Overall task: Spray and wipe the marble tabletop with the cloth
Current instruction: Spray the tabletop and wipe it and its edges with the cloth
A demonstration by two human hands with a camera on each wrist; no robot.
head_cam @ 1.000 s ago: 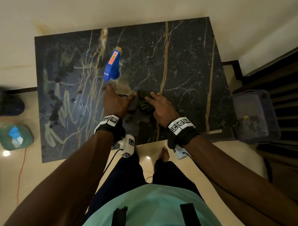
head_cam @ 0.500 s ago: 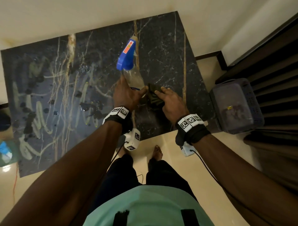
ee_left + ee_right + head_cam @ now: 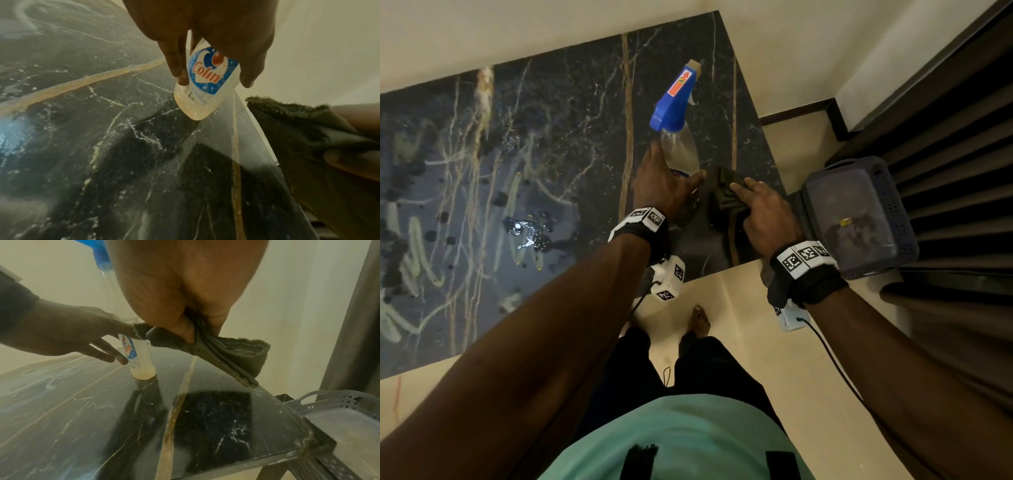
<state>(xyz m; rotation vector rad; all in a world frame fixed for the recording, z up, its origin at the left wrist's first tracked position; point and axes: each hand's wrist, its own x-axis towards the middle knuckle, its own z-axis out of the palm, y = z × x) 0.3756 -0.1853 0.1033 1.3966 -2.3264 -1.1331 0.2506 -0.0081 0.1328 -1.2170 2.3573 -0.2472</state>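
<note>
The black marble tabletop [image 3: 558, 113] with gold veins carries pale scribbles and a wet puddle [image 3: 527, 233] on its left part. A clear spray bottle [image 3: 678, 150] with a blue trigger head stands tilted, its base on the marble [image 3: 102, 146] near the right end. My left hand [image 3: 667, 181] holds the bottle [image 3: 205, 78] between thumb and fingers. My right hand [image 3: 763, 212] pinches a folded dark olive cloth [image 3: 726, 192] just right of the bottle. In the right wrist view the cloth [image 3: 232, 360] hangs above the marble [image 3: 216, 418], clear of the bottle [image 3: 141, 365].
A grey perforated basket [image 3: 859, 219] with a lid sits close against the table's right end, also in the right wrist view [image 3: 339, 410]. A dark slatted panel [image 3: 962, 137] stands behind it. A cream wall runs along the table's far edge. My bare feet stand on the beige floor.
Both hands moved right along the table. The bottle came down near the right end with its base on the marble. The right hand lifted the cloth off the surface.
</note>
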